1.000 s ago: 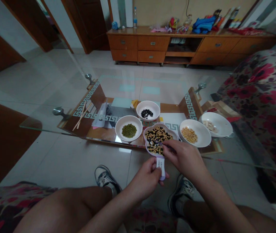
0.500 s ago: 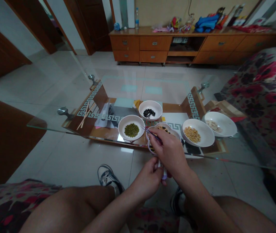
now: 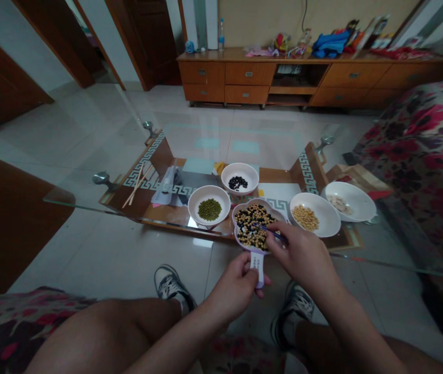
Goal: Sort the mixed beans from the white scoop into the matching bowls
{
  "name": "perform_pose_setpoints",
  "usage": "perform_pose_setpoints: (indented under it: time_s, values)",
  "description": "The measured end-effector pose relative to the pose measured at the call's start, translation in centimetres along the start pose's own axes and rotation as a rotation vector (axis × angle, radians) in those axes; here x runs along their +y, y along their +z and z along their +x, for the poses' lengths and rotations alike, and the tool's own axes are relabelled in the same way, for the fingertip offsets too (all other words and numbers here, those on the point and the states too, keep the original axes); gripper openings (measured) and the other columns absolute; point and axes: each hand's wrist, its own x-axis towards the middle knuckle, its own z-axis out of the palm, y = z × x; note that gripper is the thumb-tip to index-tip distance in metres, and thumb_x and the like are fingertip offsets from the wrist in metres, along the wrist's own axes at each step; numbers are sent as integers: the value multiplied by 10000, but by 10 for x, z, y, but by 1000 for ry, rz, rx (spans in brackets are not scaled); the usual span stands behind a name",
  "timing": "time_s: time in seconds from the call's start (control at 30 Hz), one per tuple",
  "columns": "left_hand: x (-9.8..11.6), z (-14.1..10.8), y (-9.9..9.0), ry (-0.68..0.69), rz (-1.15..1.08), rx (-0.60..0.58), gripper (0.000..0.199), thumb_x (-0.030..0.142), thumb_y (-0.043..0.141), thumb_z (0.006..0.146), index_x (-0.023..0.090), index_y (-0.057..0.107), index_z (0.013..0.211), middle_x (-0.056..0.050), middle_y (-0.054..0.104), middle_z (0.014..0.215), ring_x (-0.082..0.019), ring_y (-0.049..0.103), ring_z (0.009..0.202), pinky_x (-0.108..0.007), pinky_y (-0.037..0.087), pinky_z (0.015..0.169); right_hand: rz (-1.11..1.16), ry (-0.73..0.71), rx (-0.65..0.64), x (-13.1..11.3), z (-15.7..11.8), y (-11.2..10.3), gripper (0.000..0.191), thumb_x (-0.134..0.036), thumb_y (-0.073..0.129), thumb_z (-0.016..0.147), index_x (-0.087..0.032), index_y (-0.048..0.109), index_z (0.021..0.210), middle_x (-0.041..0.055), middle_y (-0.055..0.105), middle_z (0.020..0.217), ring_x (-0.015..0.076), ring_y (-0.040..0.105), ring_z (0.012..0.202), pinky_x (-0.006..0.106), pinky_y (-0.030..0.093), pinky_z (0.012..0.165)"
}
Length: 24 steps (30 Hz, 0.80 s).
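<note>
My left hand (image 3: 240, 280) is closed round the purple-and-white handle of a flower-shaped dish (image 3: 255, 248) at the glass table's near edge. Mixed black, yellow and green beans (image 3: 258, 215) lie in the dish. My right hand (image 3: 297, 249) pinches dark tweezers (image 3: 271, 231), whose tips are over the beans; whether they grip a bean is too small to tell. Left of the dish stands a white bowl of green beans (image 3: 209, 210), and behind it a bowl of black beans (image 3: 238, 183). To the right are a bowl of yellow beans (image 3: 306, 217) and a bowl with pale flat pieces (image 3: 339, 204).
The glass table (image 3: 100, 208) has metal knobs at its supports. Wooden chopsticks (image 3: 135, 189) show at the left, a brown paper bag (image 3: 357, 179) at the right. Beyond stands a wooden cabinet (image 3: 248, 72). A flowered sofa (image 3: 431, 135) is at the right.
My right hand has moved right with the tweezers, from beside the green-bean bowl to over the dish, uncovering the mixed beans. My left hand still holds the handle.
</note>
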Motion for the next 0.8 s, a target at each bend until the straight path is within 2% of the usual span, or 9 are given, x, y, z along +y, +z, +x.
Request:
perform_pose_setpoints:
  time_s: [0.13, 0.27, 0.8]
  values:
    - [0, -1, 0, 5, 3, -7, 315, 173, 401, 828, 99, 503, 1117, -63, 646, 826, -102, 528, 590, -233, 396, 590, -63, -50, -114, 1, -2, 0, 184, -316, 525, 876, -241, 690, 909, 11, 731, 769, 161, 654, 645, 251, 333, 549]
    - [-2, -1, -1, 12, -5, -14, 308, 194, 414, 832, 103, 508, 1111, -61, 648, 824, -102, 532, 589, -234, 397, 592, -96, -48, -159, -3, -2, 0, 164, -303, 528, 871, -246, 682, 861, 5, 729, 770, 160, 650, 660, 253, 300, 543]
    - [-2, 0, 0, 5, -14, -16, 303, 192, 409, 827, 107, 513, 1099, -57, 644, 815, -97, 526, 567, -233, 388, 583, -156, -18, -165, -4, -1, 1, 149, -286, 547, 850, -247, 690, 837, 6, 727, 742, 157, 644, 647, 251, 257, 521]
